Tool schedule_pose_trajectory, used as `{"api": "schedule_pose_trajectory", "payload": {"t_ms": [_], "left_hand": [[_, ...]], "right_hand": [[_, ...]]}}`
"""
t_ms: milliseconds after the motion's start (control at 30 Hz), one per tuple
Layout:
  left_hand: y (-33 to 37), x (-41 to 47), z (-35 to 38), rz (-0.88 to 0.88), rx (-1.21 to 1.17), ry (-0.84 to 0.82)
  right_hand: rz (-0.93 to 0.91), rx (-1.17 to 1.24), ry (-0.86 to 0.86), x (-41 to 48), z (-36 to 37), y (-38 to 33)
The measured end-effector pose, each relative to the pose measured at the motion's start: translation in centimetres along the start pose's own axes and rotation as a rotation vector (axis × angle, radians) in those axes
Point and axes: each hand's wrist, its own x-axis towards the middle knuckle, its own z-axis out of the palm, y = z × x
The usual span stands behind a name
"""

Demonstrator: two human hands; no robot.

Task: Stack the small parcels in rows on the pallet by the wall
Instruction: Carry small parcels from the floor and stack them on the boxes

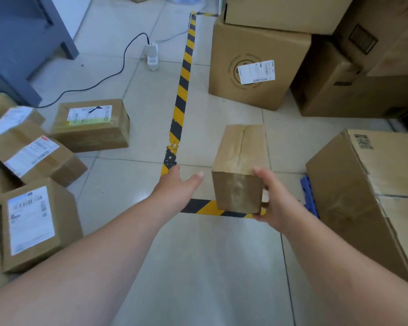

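On the head camera I see the right hand (276, 203) gripping the parcel (240, 165) by its near end, with the fingers (259, 171) curled over the top and the thumb underneath. The parcel sits just right of the tape (183, 90) and covers part of its near strip. The left hand (177, 187) is flat, fingers straight and together, over the tape's corner. It is just beside the parcel and apart from it. Left of the tape lie labelled parcels (92, 124). Right of it stand big boxes (254, 67), and a blue pallet (310, 198) edge shows beside the nearest.
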Motion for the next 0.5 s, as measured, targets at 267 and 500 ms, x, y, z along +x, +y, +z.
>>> {"api": "schedule_pose_trajectory", "payload": {"t_ms": [267,500], "left_hand": [[4.5,-1.8,1.9,-0.267,-0.63,-0.348],[8.4,-2.9,2.7,-0.175,-0.868,-0.394]], "right_hand": [[0.12,0.601,-0.532,-3.6,-2.5,-0.3],[0.062,0.467,-0.344,-4.3,-5.4,-2.1]]}}
